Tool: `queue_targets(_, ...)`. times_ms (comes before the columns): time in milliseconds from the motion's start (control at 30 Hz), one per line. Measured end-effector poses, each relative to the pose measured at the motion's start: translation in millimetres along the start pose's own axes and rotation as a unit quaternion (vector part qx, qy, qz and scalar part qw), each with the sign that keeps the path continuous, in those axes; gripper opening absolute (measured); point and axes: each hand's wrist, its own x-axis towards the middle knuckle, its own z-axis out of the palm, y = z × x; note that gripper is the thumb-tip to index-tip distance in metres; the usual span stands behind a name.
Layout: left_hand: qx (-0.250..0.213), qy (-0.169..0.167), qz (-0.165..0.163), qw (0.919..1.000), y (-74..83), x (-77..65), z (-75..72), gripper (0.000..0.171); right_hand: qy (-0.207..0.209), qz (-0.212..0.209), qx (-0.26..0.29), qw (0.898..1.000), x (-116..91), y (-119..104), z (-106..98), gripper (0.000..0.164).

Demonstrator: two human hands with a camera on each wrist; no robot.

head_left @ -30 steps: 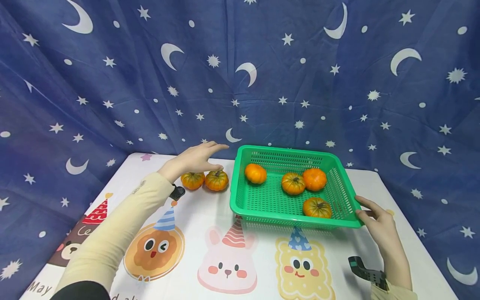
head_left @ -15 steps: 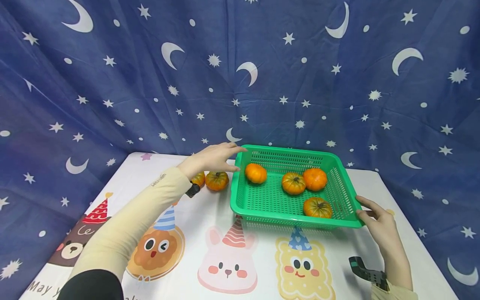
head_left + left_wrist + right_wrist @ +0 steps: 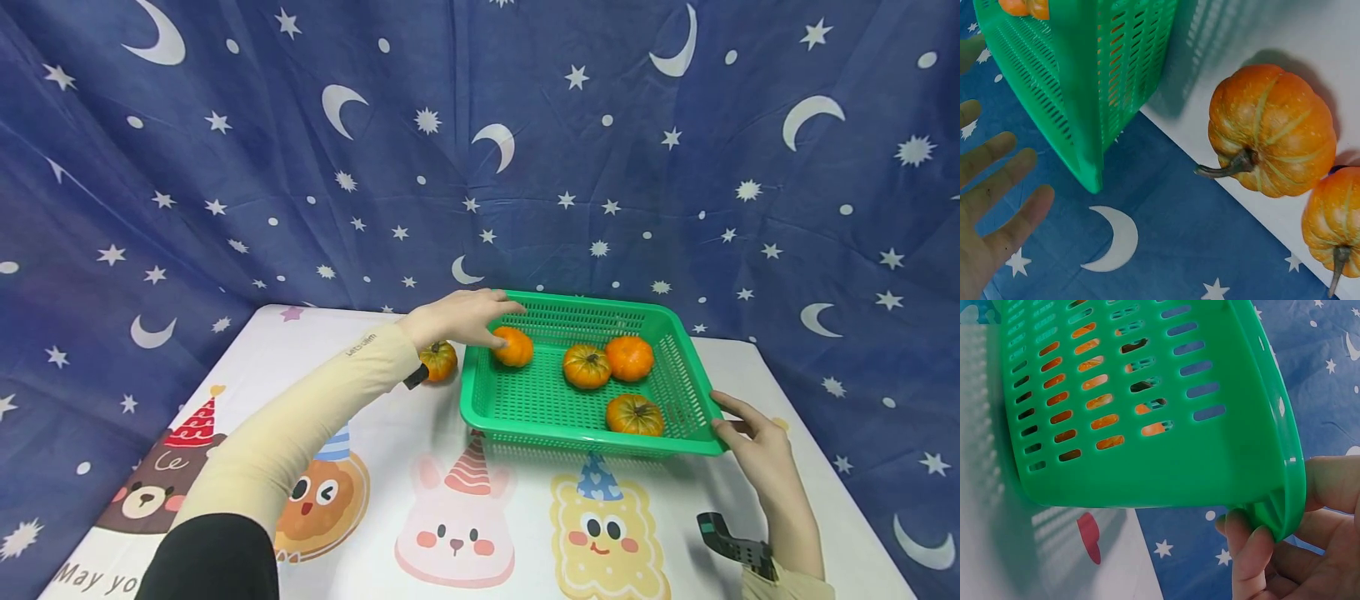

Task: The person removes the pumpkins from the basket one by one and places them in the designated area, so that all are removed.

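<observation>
My left hand [image 3: 468, 317] hovers over the left rim of a green plastic basket [image 3: 540, 396], fingers spread and holding nothing. Its fingertips are close to an orange pumpkin [image 3: 517, 348] inside the basket; whether they touch it I cannot tell. Three more small pumpkins lie in the basket, among them a bright orange one [image 3: 630, 358] and a greenish-orange one [image 3: 635, 415]. With thumb and fingers, my right hand [image 3: 768, 458] grips the basket's front right corner, its hold on the rim [image 3: 1294, 481] plain in the right wrist view.
Left of the basket a pumpkin [image 3: 439, 363] sits on the white table. Beside it lies a second pumpkin [image 3: 1335, 225], hidden by my left arm in the head view. A blue moon-and-star curtain [image 3: 600, 167] hangs behind the printed tablecloth [image 3: 532, 533].
My left hand has moved right, from above the two pumpkins on the table to over the basket's left side. The right hand and the basket have stayed put.
</observation>
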Motion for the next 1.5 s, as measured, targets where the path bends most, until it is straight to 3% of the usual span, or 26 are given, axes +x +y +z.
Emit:
queue_targets(467, 0.033, -0.034, 0.025, 0.9986, 9.3, 35.5, 7.3, 0.059, 0.004, -0.007, 0.0, 1.0, 2, 0, -3, 0.046)
queue_targets(700, 0.051, -0.065, 0.011, 0.9965, 11.0, 48.8, 16.2, 0.062, 0.005, -0.004, 0.002, 1.0, 3, -1, -2, 0.045)
queue_targets(1100, 0.085, -0.096, -0.007, 0.9918, 17.5, 59.2, 29.3, 0.063, 0.001, -0.005, 0.002, 1.0, 1, -2, -3, 0.046)
queue_targets(1500, 0.103, -0.123, -0.019, 0.9869, 16.7, 59.8, 49.9, 0.07, -0.001, -0.001, 0.001, 1.0, -1, 0, 0, 0.046)
